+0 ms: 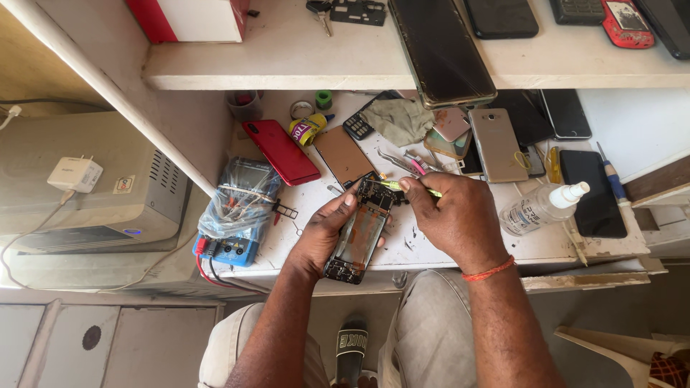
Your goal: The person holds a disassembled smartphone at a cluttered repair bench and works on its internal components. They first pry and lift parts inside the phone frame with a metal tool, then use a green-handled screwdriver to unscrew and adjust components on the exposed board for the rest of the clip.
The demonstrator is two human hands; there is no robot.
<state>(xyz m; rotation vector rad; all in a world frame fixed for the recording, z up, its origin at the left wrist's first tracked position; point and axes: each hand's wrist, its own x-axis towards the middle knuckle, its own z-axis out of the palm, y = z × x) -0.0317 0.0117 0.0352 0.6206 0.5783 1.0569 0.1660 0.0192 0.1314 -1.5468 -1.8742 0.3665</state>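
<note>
the left hand (323, 233) holds an opened black smartphone with bare inner parts (359, 233) above the white desk (445, 244) edge, fingers closed around its side. its long axis runs almost vertical, top end tilted up-right. the right hand (456, 219) pinches thin yellow-green tweezers (413, 188) at the phone's top end.

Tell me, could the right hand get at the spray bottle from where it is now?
Probably yes. The spray bottle lies on the table just right of the right hand, with bare tabletop between them. But that hand pinches a yellow-green tool against the opened phone, so it would need to let go first.
</note>
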